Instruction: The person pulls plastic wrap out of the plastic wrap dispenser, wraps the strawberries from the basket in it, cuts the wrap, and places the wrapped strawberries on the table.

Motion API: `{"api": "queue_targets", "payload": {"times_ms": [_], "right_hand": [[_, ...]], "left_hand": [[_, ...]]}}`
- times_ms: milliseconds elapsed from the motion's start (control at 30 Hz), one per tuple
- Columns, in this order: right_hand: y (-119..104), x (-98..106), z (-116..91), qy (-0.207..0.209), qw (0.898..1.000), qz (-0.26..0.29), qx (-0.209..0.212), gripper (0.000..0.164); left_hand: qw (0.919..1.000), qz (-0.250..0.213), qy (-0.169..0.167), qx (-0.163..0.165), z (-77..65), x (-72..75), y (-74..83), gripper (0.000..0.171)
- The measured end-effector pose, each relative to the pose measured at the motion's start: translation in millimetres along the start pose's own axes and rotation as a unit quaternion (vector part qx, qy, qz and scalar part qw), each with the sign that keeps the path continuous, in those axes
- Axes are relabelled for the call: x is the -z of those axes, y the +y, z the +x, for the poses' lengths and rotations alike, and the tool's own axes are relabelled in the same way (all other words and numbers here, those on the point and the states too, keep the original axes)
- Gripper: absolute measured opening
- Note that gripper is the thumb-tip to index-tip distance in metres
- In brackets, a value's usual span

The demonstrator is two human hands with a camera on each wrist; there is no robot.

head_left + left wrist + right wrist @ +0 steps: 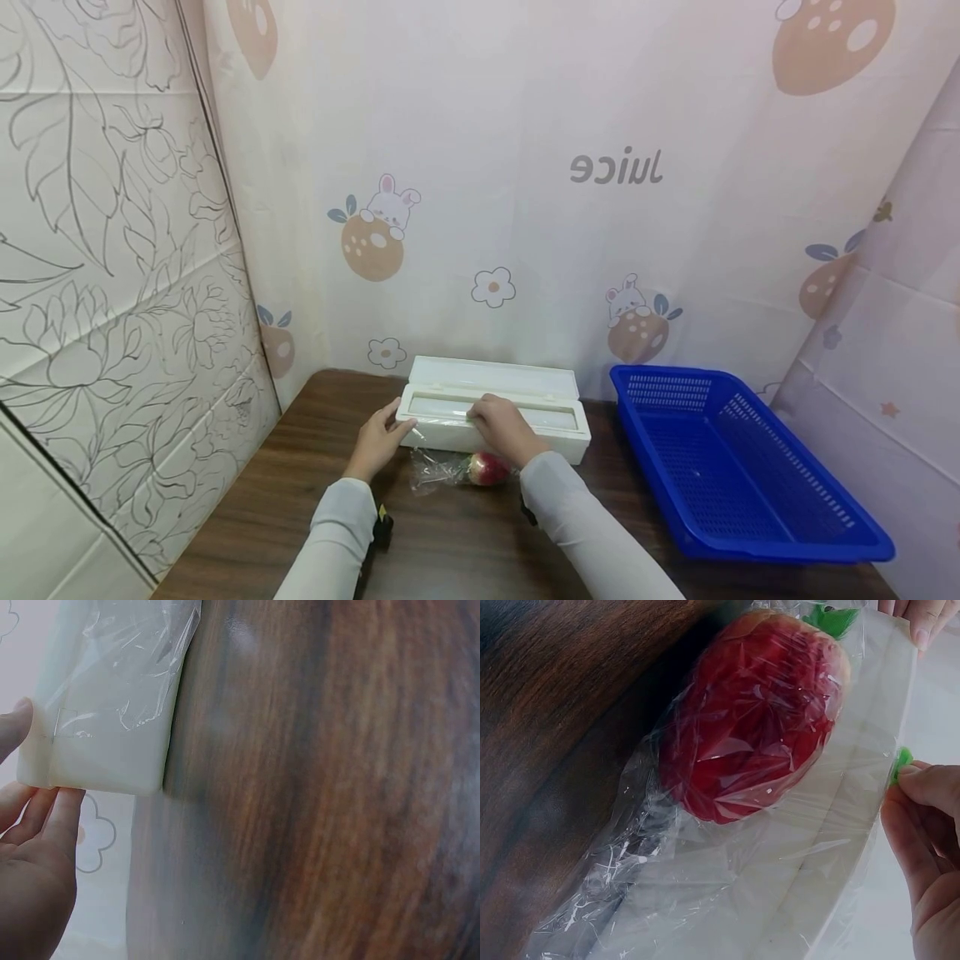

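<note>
A long white cling film dispenser (pixel 495 438) stands on the table with its lid (pixel 487 377) raised at the back. My left hand (pixel 378 442) grips its left end, thumb on the upper edge and fingers against the end wall (pixel 105 769). At the front edge of the opening, my right hand (pixel 504 429) pinches a small green slider (pixel 901 762) between thumb and fingertips. Clear film (pixel 435 471) hangs down the front of the dispenser. In front of it lies a red fruit (pixel 754 720) with a green leaf (pixel 831 621), covered by the film.
A blue perforated basket (pixel 678 492) stands on the right side of the dark wood table (pixel 450 542). A printed curtain (pixel 487 208) hangs right behind the table, and another covering (pixel 127 250) rises along the left side.
</note>
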State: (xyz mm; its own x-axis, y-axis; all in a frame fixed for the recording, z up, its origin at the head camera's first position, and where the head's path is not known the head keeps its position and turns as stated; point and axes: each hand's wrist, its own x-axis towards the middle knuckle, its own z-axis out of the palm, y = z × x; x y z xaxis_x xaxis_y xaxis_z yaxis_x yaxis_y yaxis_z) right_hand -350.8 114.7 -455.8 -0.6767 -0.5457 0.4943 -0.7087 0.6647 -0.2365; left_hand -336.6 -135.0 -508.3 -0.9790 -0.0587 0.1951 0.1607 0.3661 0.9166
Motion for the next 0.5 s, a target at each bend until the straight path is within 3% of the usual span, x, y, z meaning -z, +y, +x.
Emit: {"api": "queue_targets", "payload": {"times_ms": [500], "right_hand": [[-3.3, 0.8, 6.2, -0.02, 1.0, -0.002, -0.021, 0.011]], "left_hand": [[1.0, 0.002, 0.004, 0.004, -0.9, 0.0, 0.3, 0.066]]}}
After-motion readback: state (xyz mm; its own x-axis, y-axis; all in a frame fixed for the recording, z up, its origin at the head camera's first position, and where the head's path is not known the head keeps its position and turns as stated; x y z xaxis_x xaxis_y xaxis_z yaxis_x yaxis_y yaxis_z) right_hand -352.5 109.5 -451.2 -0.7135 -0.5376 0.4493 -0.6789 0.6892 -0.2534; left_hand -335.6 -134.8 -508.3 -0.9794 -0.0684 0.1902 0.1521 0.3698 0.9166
